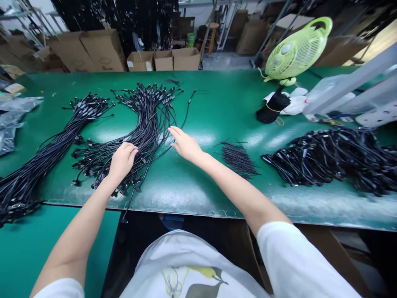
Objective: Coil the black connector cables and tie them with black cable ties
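Cables [149, 132] lay fanned on the green workbench [217, 103], connector ends [145, 93] bunched so nothing tangled; my left hand [122, 161] pressed flat on them, my right hand [185, 144] open at their edge, pinching nothing.

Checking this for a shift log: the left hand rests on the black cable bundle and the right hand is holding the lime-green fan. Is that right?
Not quite. The head view shows the right hand open at the edge of the black cable bundle, not holding the lime-green fan. The left hand does rest on that bundle.
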Motion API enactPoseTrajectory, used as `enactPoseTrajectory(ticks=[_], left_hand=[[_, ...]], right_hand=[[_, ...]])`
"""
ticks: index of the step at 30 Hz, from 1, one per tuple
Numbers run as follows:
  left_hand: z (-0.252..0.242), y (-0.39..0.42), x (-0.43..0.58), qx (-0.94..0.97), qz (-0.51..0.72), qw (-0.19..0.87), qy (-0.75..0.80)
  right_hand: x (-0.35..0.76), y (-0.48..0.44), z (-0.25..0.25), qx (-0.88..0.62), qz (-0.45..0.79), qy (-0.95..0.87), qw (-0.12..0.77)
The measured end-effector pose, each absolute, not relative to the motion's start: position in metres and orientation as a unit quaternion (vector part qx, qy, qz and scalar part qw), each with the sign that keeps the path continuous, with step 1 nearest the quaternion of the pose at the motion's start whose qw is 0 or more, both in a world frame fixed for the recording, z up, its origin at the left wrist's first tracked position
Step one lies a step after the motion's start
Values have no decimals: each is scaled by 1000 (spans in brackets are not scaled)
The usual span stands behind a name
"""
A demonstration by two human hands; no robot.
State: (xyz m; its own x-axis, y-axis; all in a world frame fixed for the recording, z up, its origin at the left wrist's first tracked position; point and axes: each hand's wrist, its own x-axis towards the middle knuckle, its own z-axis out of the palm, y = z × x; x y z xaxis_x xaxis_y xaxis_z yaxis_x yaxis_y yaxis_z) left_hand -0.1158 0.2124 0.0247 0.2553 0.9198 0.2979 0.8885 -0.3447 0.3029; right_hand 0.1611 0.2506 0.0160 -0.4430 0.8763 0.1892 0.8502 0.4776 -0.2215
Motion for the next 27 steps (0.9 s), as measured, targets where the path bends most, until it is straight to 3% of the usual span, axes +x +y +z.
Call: enactPoseTrajectory(ticks=[4, 8, 11, 15, 21, 25, 27], left_hand=[[17, 221, -124, 805, 132, 92, 571], [12, 231, -140, 799, 59, 6, 599], [22, 243, -158, 760, 81, -39, 644], [42, 255, -157, 767, 137, -8, 627], [51, 223, -54, 758, 371, 280, 458], [61, 179, -23, 609, 401, 573, 376], [69, 157, -36, 524, 402, 665, 348]], right_hand=[[126, 301, -1, -494, 33, -868, 24], [145, 305, 1, -445, 6, -895, 6], [186, 308, 20, -446, -36, -894, 18], [239, 316, 59, -528, -154, -826, 124], [234, 271, 128, -461, -264, -827, 185], [232, 243, 167, -435, -289, -842, 133], [256, 242, 184, -449, -297, -838, 93]])
